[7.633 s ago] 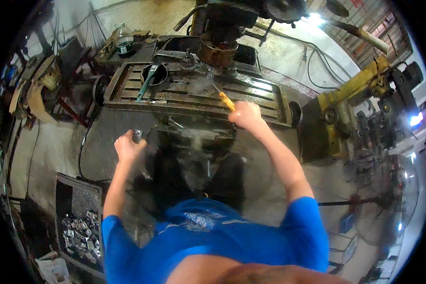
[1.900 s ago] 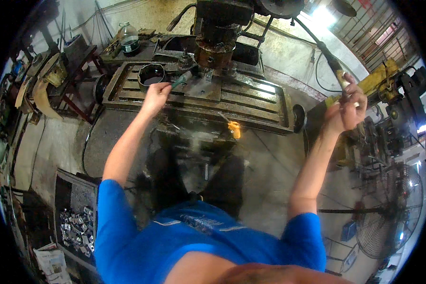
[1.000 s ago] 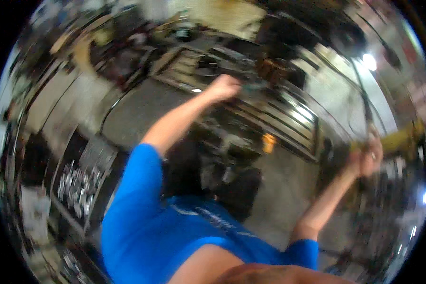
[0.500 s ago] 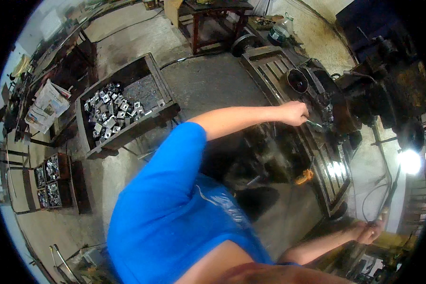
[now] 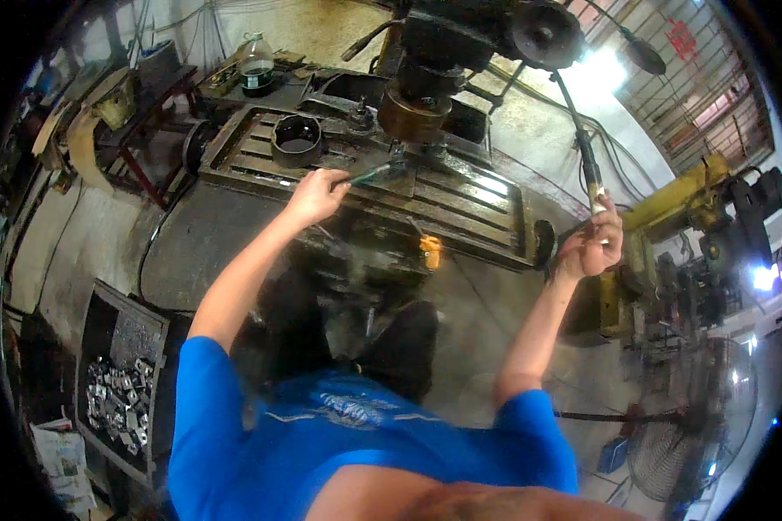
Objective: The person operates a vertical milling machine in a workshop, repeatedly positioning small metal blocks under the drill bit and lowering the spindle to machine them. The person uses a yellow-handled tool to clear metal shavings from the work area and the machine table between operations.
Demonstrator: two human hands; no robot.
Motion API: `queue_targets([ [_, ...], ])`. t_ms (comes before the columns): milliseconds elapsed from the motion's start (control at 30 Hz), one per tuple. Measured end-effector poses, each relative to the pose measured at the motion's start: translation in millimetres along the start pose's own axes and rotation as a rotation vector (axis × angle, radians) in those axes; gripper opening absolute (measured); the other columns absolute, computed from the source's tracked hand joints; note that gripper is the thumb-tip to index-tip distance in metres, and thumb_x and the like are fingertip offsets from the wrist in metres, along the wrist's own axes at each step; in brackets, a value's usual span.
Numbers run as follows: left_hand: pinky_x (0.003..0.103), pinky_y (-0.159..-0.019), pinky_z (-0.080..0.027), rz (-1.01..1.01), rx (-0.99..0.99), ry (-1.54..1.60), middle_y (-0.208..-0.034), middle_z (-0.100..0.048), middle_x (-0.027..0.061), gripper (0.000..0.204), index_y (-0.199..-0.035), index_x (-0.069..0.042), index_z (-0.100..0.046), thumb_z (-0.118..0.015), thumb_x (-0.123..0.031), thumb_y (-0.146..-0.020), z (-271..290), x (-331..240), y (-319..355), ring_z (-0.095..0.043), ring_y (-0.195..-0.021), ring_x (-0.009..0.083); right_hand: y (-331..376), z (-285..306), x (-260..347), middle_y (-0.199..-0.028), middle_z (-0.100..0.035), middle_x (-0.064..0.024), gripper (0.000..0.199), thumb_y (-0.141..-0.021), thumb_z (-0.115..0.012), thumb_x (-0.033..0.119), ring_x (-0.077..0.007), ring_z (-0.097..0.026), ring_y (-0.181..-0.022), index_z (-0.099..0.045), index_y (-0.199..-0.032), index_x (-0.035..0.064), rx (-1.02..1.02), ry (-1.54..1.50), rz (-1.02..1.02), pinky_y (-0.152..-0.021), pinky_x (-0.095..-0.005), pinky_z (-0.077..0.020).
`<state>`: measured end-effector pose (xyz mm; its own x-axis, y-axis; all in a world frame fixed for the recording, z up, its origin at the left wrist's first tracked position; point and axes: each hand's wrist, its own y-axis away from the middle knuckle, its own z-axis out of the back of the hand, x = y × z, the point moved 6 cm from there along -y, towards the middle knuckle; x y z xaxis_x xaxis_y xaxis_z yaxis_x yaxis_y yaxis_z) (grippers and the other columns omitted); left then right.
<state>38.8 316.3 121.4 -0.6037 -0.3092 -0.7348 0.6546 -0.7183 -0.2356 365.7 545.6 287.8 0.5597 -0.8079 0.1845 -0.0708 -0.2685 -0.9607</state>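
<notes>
Head view now looks squarely down on the milling machine (image 5: 460, 52), where half a second ago it had swung far off to the side over a bin of metal parts; the picture has steadied and the work area sits centred again. The slotted surface (image 5: 460, 195) of the machine runs across the upper middle, with a dark ring (image 5: 296, 139) standing on its left part and the spindle (image 5: 413, 108) hanging above its centre. The left hand (image 5: 315, 195) has kept its place at the near edge of the surface through these last 2 seconds, fingers curled tight around a thin greenish tool (image 5: 375, 174) whose far end reaches toward the spot just under the spindle. The right hand (image 5: 593, 247) is raised well off to the right, closed around the lower end of a long lever (image 5: 582, 148) that runs up to the machine head, the same hold as 2 seconds ago. An orange tool (image 5: 429, 252) lies below the surface's front edge, near neither hand. With the head back and both grips unchanged, the work looks to be resuming at the spindle: tool at the piece, lever ready to pull. At lower left a bin (image 5: 117, 395) holds small metal parts.
</notes>
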Motion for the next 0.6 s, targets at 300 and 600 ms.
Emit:
queue_targets([
  [300,0.037,-0.072,-0.046,-0.075,-0.038,-0.097,-0.091,-0.062,0.0189,0.029,-0.103,0.001,-0.059,-0.057,-0.016,-0.080,-6.7,-19.5,3.0,-0.061,-0.082,0.0312,-20.9,-0.8,8.2,-0.073,-0.049,-0.0146,0.002,-0.060,-0.039,0.003,-0.0424,-0.051,-0.099,-0.037,-0.060,0.0018,0.094,-0.005,-0.004,-0.091,-0.0561,-0.0344],
  [600,0.040,-0.073,-0.046,-0.145,-0.071,-0.044,-0.088,-0.062,0.0193,0.027,-0.100,-0.002,-0.061,-0.058,-0.018,-0.078,-18.5,-19.1,-6.9,-0.059,-0.082,0.0338,-43.7,-10.2,14.7,-0.067,-0.052,-0.0102,0.043,-0.068,-0.067,0.035,-0.0366,-0.057,-0.090,-0.036,-0.057,0.0057,0.036,0.021,0.003,-0.096,-0.0562,-0.0290],
])
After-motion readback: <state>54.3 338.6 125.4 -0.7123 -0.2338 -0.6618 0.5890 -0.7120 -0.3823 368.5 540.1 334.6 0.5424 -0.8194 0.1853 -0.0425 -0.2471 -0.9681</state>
